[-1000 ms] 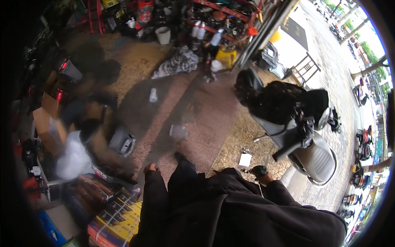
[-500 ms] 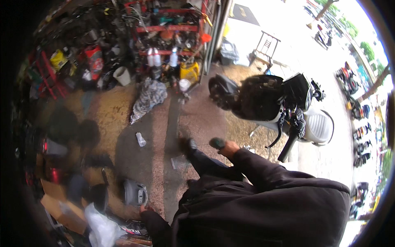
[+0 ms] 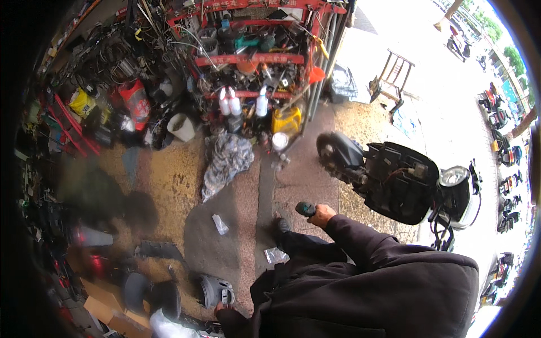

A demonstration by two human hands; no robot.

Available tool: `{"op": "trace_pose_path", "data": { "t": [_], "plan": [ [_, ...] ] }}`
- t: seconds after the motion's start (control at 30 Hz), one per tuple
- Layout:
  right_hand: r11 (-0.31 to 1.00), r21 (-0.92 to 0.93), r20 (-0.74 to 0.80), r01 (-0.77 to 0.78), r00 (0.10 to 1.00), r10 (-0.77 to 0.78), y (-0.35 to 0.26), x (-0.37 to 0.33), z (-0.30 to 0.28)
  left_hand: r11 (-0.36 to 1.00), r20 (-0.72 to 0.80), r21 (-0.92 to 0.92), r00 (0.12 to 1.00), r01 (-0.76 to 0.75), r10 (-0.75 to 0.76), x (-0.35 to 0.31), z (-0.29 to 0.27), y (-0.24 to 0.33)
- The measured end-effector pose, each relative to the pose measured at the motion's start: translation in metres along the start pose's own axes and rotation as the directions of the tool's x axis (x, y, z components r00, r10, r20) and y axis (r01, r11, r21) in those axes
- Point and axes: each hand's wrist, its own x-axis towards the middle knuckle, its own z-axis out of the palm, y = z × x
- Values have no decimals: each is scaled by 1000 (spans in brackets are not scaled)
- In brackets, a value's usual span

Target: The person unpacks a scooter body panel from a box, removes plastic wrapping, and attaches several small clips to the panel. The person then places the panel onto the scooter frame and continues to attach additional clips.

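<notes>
Workshop floor (image 3: 174, 179), lettered rack (image 3: 253, 59), held tool (image 3: 305, 209)

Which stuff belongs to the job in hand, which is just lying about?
Likely the job:
dark tool, held in right hand
grey plastic part, beside left hand; contact unclear

Seemingly lying about:
crumpled patterned cloth
yellow jug
clear plastic wrapping
cardboard box

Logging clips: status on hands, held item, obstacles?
Right hand holds dark object. Left hand near grey casing, grip unclear. Possible obstacle: clear plastic beside leg.
</notes>
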Motion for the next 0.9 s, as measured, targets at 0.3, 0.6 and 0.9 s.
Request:
{"op": "trace_pose_path", "data": {
  "t": [0.3, 0.6, 0.9],
  "plan": [
    [979, 109, -360, 172, 925, -122, -136, 93, -178, 946, -341, -220, 890, 239, -304, 100, 137, 169],
    [898, 128, -566, 420, 775, -281, -198, 223, -314, 744, -83, 636, 940, -206, 331, 231, 272, 342],
    [768, -454, -678, 452, 384, -626, -294, 437, -461, 601, -232, 750, 742, -276, 630, 189, 281, 427]
  ]
}}
